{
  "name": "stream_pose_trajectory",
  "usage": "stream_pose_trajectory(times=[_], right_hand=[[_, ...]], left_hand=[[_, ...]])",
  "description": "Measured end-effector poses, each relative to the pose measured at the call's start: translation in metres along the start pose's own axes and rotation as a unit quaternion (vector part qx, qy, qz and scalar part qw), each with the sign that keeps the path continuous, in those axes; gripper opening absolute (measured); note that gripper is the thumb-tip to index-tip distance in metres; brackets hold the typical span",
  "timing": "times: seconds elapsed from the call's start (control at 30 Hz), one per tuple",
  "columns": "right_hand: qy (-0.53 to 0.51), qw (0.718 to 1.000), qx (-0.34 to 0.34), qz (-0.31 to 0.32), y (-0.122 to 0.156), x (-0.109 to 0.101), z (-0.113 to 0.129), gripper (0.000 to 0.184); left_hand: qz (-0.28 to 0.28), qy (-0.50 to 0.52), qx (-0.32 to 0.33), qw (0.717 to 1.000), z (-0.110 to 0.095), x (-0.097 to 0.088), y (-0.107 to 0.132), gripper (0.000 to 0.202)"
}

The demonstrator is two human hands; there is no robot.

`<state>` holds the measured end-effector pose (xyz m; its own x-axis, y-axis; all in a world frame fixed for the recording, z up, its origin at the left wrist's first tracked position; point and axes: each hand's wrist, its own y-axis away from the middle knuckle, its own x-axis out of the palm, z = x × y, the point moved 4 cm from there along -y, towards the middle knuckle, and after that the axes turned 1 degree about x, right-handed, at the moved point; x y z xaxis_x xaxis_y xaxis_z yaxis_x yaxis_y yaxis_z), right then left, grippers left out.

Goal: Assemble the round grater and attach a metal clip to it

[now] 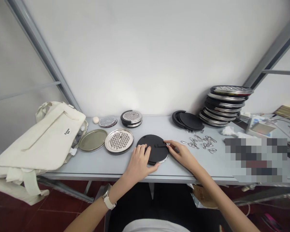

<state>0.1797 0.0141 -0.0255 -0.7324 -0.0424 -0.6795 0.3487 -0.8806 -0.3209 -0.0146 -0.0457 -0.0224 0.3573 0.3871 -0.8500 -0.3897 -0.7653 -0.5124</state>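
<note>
black disc [151, 142] flat between both hands | left hand [138, 163] spread on its near-left | right hand [183, 155] fingertips at its crosswise tab [160, 145], pinch unclear

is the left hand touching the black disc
Touching: the head view shows the left hand resting on the black disc, fingers overlapping its rim.

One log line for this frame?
left hand: flat on black disc | right hand: fingertips at disc's rim | nearby: loose clips, perforated plate

Perforated plate [119, 140] left of disc [152, 149]
</note>
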Motion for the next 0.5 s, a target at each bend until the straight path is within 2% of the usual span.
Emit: stream_pose_trajectory(times=[0.5], right_hand=[[0.005,1.000,-0.005,0.003,-0.0005,0.0017,-0.0014,0.029]], left_hand=[[-0.006,0.002,0.000,1.000,0.0005,0.0003,-0.0006,0.054]])
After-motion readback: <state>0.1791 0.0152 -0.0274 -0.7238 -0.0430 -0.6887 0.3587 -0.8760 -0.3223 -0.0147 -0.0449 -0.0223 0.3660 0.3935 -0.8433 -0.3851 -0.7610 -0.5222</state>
